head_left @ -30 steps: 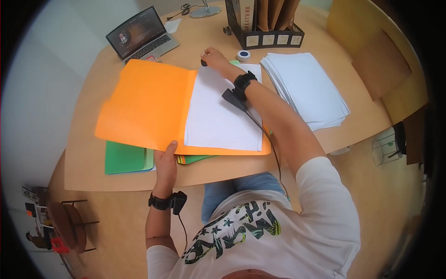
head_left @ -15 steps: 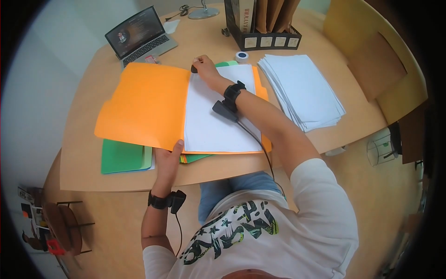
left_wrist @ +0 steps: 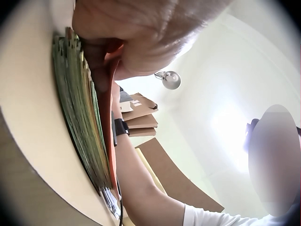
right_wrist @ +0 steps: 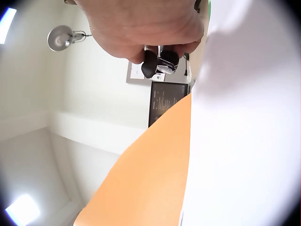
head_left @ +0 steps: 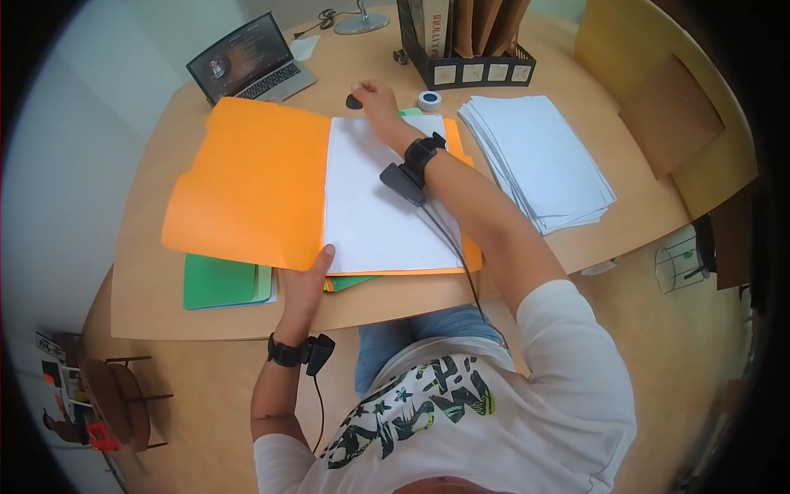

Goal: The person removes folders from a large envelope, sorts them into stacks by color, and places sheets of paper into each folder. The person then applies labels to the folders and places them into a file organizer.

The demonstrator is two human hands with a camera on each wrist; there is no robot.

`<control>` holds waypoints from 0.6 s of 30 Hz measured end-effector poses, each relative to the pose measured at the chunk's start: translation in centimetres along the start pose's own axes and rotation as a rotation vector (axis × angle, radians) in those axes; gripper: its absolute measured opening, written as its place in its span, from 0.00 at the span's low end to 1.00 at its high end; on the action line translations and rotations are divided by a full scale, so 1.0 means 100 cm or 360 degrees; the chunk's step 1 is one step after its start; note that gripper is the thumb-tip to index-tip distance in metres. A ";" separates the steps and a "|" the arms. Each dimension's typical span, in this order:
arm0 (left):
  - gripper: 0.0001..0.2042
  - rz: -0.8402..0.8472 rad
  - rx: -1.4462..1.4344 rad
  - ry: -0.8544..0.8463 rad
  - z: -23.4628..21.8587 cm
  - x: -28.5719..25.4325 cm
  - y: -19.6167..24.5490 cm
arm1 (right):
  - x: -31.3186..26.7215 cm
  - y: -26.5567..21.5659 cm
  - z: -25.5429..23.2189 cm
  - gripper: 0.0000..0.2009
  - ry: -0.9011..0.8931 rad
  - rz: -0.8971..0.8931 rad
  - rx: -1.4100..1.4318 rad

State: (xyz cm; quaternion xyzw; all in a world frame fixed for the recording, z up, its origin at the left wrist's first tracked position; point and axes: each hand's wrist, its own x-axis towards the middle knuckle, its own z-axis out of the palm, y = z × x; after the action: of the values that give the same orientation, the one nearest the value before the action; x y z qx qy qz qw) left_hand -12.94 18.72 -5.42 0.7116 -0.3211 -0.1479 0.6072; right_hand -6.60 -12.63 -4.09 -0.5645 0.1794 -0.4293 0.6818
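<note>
1. Since half a second ago, the right hand (head_left: 380,100) has moved farther from the person, past the top edge of the white paper (head_left: 370,235); its grip pinches a small black object (head_left: 354,102) with a metallic part.
2. The left hand (head_left: 304,284) has shifted slightly right, its grip pinching the near edge of the orange folder (head_left: 255,181), thumb on top.
3. The folder lies open on the table (head_left: 148,288), its plain left flap bowed, paper on the right side, green folders (head_left: 218,281) partly beneath.

right hand (right_wrist: 146,26) gripping a black object (right_wrist: 168,61) (partly hidden), orange folder (right_wrist: 146,174), white paper (right_wrist: 244,141), laptop (right_wrist: 163,99) beyond
</note>
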 end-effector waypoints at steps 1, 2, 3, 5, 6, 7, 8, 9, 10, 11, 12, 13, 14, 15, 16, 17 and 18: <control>0.20 -0.0032 -0.0002 0.0007 0.000 -0.001 0.000 | 0.006 -0.003 -0.004 0.14 0.0022 -0.0026 0.0029; 0.19 -0.0064 -0.0005 0.0014 0.000 -0.002 0.001 | 0.011 -0.006 -0.009 0.14 0.0034 -0.0033 -0.0061; 0.19 -0.0034 0.0011 0.0006 0.000 -0.002 0.002 | 0.015 -0.008 -0.011 0.14 0.0047 -0.0029 -0.0101; 0.19 0.0031 0.0044 -0.0005 -0.001 -0.003 0.002 | 0.019 -0.012 -0.013 0.14 0.0071 -0.0025 -0.0180; 0.18 0.0050 0.0031 -0.0005 0.000 -0.004 0.002 | 0.023 -0.012 -0.014 0.14 0.0028 -0.0023 -0.0214; 0.18 0.0069 0.0019 -0.0006 0.000 -0.004 0.001 | 0.027 -0.012 -0.014 0.14 -0.0015 -0.0022 -0.0248; 0.18 0.0087 0.0006 -0.0008 0.000 -0.005 0.001 | 0.029 -0.010 -0.015 0.15 -0.0057 -0.0020 -0.0283; 0.18 0.0075 0.0011 -0.0009 0.000 -0.005 0.001 | 0.031 -0.009 -0.017 0.15 -0.0147 0.0041 -0.0297; 0.18 0.0063 0.0016 -0.0010 0.000 -0.006 0.002 | 0.032 -0.012 -0.018 0.14 -0.0237 0.0101 -0.0311; 0.18 0.0050 0.0021 -0.0012 0.000 -0.006 0.003 | 0.031 -0.014 -0.018 0.14 -0.0328 0.0162 -0.0324; 0.18 0.0040 0.0025 -0.0011 0.000 -0.007 0.003 | 0.031 -0.014 -0.017 0.14 -0.0371 0.0178 -0.0368; 0.18 0.0030 0.0027 -0.0011 0.000 -0.006 0.003 | 0.033 -0.012 -0.015 0.14 -0.0413 0.0193 -0.0412; 0.18 0.0020 0.0029 -0.0012 0.000 -0.006 0.002 | 0.034 -0.011 -0.015 0.14 -0.0455 0.0207 -0.0456; 0.18 0.0034 0.0032 -0.0011 0.000 -0.006 0.002 | 0.036 -0.010 -0.015 0.14 -0.0492 0.0225 -0.0521; 0.18 0.0048 0.0036 -0.0009 0.000 -0.006 0.002 | 0.036 -0.011 -0.015 0.13 -0.0529 0.0242 -0.0585; 0.18 0.0063 0.0039 -0.0008 0.000 -0.006 0.001 | 0.035 -0.011 -0.016 0.13 -0.0565 0.0259 -0.0650; 0.18 0.0064 0.0016 -0.0012 0.000 -0.006 0.001 | 0.035 -0.012 -0.016 0.13 -0.0582 0.0259 -0.0665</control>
State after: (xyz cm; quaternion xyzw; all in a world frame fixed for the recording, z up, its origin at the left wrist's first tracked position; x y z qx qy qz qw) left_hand -13.41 19.08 -5.43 0.7074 -0.3385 -0.1368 0.6052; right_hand -6.24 -16.33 -2.62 -0.7444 0.1828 -0.2180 0.6041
